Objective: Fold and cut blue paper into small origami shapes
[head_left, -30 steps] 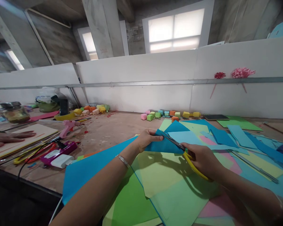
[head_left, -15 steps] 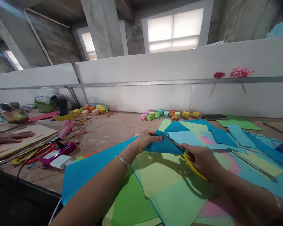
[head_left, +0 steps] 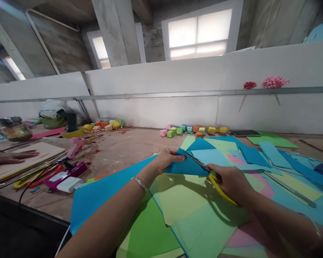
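My left hand (head_left: 167, 159) pinches the edge of a folded blue paper sheet (head_left: 187, 166), held a little above the table. My right hand (head_left: 231, 182) grips yellow-handled scissors (head_left: 215, 184), whose blades lie along the top edge of that blue paper. A large blue sheet (head_left: 97, 195) runs under my left forearm. Light green and green sheets (head_left: 183, 200) lie beneath both hands.
Coloured paper cubes (head_left: 193, 130) line the white back wall. More blue pieces (head_left: 274, 157) and a metal ruler (head_left: 290, 190) lie at the right. At the left are a pink glue gun (head_left: 76, 144), a glass jar (head_left: 13, 128), and another person's hand (head_left: 8, 157) on a board.
Almost nothing has moved. The scissors and my hands stay at the blue paper; the other person's hand at the left has drawn slightly toward the table's edge.
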A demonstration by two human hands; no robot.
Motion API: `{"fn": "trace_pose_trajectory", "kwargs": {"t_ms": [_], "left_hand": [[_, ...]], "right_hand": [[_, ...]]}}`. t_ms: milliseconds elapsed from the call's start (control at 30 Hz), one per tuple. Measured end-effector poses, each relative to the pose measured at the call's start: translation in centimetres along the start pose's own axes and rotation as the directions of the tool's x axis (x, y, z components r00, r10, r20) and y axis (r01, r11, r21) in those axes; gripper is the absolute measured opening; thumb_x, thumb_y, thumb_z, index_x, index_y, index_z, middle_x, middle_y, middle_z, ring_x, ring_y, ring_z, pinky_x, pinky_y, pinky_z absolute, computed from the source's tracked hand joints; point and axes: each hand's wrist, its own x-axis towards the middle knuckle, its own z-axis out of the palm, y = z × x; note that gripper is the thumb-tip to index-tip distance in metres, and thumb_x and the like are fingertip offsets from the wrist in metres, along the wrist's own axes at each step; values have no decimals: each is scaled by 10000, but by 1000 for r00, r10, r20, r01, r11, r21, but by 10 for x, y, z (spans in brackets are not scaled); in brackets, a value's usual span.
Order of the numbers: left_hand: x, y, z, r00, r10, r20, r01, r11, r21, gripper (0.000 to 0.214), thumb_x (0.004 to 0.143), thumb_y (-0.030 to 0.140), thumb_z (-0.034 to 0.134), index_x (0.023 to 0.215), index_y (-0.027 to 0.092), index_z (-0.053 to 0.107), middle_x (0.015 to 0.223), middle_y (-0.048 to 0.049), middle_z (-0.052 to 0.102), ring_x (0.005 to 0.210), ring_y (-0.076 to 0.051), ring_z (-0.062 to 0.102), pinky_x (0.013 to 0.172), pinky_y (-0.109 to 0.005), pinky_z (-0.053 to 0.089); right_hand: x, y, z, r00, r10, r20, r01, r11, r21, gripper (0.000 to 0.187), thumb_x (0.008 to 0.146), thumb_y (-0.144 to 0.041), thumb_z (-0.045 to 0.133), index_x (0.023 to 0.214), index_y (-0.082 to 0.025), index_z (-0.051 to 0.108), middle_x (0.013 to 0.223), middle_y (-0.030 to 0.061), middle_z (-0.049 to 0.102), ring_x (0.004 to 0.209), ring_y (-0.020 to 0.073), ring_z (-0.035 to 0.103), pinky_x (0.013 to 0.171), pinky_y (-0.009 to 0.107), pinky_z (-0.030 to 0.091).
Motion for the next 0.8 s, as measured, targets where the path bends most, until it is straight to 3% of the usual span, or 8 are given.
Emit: {"fn": "trace_pose_trajectory", "kwargs": {"t_ms": [300, 533, 800], "left_hand": [[-1, -1, 0, 1000, -6, 12, 6, 1000, 0, 451, 467, 336, 934, 837, 126, 785, 846, -121, 766, 817, -283, 715, 822, -412, 560], [-1, 1, 1, 1000, -8, -2, 8, 1000, -9, 443, 451, 328, 938, 814, 126, 784, 847, -118, 767, 779, -260, 712, 796, -396, 564], [0, 1, 1, 1000, -19, -10, 19, 1000, -9, 425, 433, 317, 941, 776, 122, 783, 807, -111, 766, 729, -240, 704, 765, -377, 564]], "right_hand": [[1, -3, -5, 1000, 19, 14, -18, 999, -46, 367, 878, -410, 491, 1133, -230, 682, 684, 52, 703, 566, 184, 584, 506, 252, 264], [2, 1, 2, 998, -55, -26, 52, 994, -96, 365, 842, -179, 456, 1143, -198, 662, 816, 68, 734, 662, 196, 629, 537, 251, 313], [0, 1, 7, 994, -109, -1, 107, 981, -162, 421, 869, -145, 415, 1248, -156, 598, 892, 103, 746, 712, 212, 656, 581, 270, 354]]}}
